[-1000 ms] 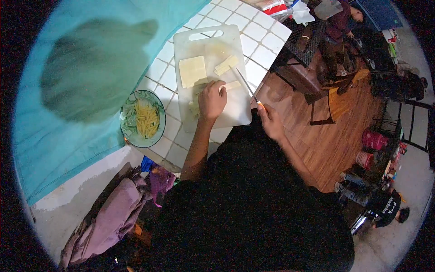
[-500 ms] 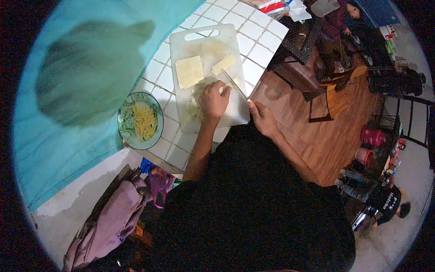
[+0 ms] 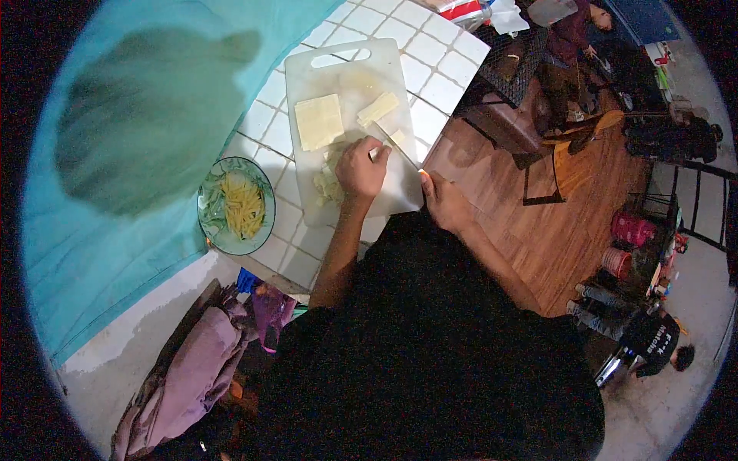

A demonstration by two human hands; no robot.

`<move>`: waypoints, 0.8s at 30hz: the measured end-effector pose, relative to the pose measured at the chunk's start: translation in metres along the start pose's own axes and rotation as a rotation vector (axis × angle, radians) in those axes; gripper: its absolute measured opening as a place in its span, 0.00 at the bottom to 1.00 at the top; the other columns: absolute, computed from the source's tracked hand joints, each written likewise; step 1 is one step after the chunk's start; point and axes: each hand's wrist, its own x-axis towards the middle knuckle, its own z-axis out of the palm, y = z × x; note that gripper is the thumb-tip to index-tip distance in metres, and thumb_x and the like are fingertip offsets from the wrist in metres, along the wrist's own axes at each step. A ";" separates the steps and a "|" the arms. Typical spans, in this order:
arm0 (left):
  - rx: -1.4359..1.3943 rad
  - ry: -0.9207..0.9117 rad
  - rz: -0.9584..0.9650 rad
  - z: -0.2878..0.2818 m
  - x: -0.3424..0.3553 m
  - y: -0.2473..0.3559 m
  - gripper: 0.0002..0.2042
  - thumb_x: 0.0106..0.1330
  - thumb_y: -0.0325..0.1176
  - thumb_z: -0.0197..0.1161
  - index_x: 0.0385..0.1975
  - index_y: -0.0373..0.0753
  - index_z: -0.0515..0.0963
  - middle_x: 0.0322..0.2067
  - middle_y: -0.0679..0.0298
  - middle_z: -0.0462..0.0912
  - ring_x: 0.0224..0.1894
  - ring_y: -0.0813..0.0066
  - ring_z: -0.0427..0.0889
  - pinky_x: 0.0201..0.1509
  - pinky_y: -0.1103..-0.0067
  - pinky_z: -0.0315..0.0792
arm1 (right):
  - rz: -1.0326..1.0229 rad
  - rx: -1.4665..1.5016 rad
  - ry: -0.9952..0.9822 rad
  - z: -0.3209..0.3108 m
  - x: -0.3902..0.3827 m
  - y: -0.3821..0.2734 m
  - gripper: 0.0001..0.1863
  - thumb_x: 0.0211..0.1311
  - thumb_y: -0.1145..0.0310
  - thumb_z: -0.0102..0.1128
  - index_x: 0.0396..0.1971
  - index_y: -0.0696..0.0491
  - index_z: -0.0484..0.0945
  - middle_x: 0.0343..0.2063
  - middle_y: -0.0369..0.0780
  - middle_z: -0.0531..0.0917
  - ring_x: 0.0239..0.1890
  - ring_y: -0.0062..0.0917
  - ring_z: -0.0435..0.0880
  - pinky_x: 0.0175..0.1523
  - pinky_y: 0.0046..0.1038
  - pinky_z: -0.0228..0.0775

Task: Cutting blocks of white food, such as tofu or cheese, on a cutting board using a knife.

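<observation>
My right hand grips the handle of a knife, its narrow blade angled up and left across a white cutting board. Beside the blade my left hand is closed, fingers curled down on the board; what they press or hold is hidden. Past the knife tip lies a pale yellow cut piece, stick-shaped, and a smaller bit sits next to the blade. A squarish pale yellow slab rests further left. Crumpled pale-green scraps show partly under my left wrist.
Left of the board stands a glass bowl with yellow strips in it. White tiles cover the counter, bordered by a turquoise curtain. Right are a wooden chair, a person and another person.
The knife blade has shifted slightly downward beside my left hand. Both hands otherwise keep nearly the same place and grip.
</observation>
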 end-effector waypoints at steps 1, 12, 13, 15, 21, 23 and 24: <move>0.023 -0.022 -0.004 0.000 0.001 0.001 0.09 0.56 0.37 0.71 0.30 0.42 0.80 0.31 0.58 0.84 0.37 0.54 0.82 0.40 0.63 0.74 | 0.028 -0.093 0.006 0.000 0.001 -0.002 0.26 0.76 0.49 0.40 0.47 0.55 0.79 0.33 0.56 0.84 0.40 0.53 0.83 0.48 0.51 0.73; -0.018 0.024 0.009 -0.002 -0.003 0.004 0.08 0.56 0.36 0.70 0.30 0.41 0.81 0.29 0.58 0.82 0.36 0.53 0.81 0.39 0.63 0.73 | 0.030 -0.076 0.041 0.002 -0.003 -0.003 0.28 0.75 0.49 0.40 0.41 0.58 0.80 0.35 0.59 0.83 0.41 0.57 0.82 0.48 0.51 0.73; -0.022 0.026 0.022 -0.001 -0.003 0.003 0.08 0.56 0.35 0.70 0.30 0.40 0.81 0.29 0.58 0.82 0.36 0.53 0.81 0.40 0.63 0.73 | 0.001 -0.050 0.060 0.002 -0.001 -0.001 0.28 0.76 0.49 0.40 0.40 0.60 0.80 0.35 0.59 0.83 0.41 0.58 0.81 0.47 0.51 0.73; -0.038 0.078 0.048 0.000 -0.003 0.001 0.08 0.56 0.35 0.70 0.29 0.40 0.81 0.29 0.58 0.82 0.36 0.53 0.81 0.40 0.63 0.73 | 0.005 -0.023 0.024 0.002 -0.005 0.004 0.29 0.76 0.48 0.39 0.40 0.61 0.80 0.35 0.59 0.83 0.42 0.57 0.81 0.47 0.50 0.73; -0.032 0.050 -0.022 -0.003 -0.004 0.004 0.09 0.58 0.33 0.68 0.38 0.42 0.81 0.29 0.58 0.82 0.35 0.55 0.81 0.41 0.63 0.73 | 0.122 0.254 -0.151 -0.004 0.011 0.019 0.31 0.75 0.47 0.40 0.41 0.62 0.80 0.33 0.57 0.83 0.42 0.53 0.83 0.49 0.44 0.72; -0.017 0.066 -0.074 -0.008 -0.006 0.005 0.11 0.58 0.32 0.67 0.42 0.43 0.81 0.29 0.59 0.83 0.35 0.56 0.81 0.41 0.63 0.73 | 0.150 0.270 -0.222 -0.004 0.010 0.019 0.31 0.75 0.46 0.41 0.42 0.63 0.80 0.33 0.56 0.84 0.42 0.52 0.83 0.49 0.42 0.72; -0.075 0.119 -0.067 -0.010 -0.007 0.005 0.14 0.58 0.32 0.66 0.45 0.43 0.80 0.29 0.59 0.83 0.35 0.57 0.82 0.41 0.63 0.73 | 0.049 0.226 -0.086 -0.003 0.005 0.017 0.30 0.75 0.47 0.41 0.43 0.62 0.80 0.32 0.56 0.84 0.42 0.52 0.83 0.49 0.42 0.72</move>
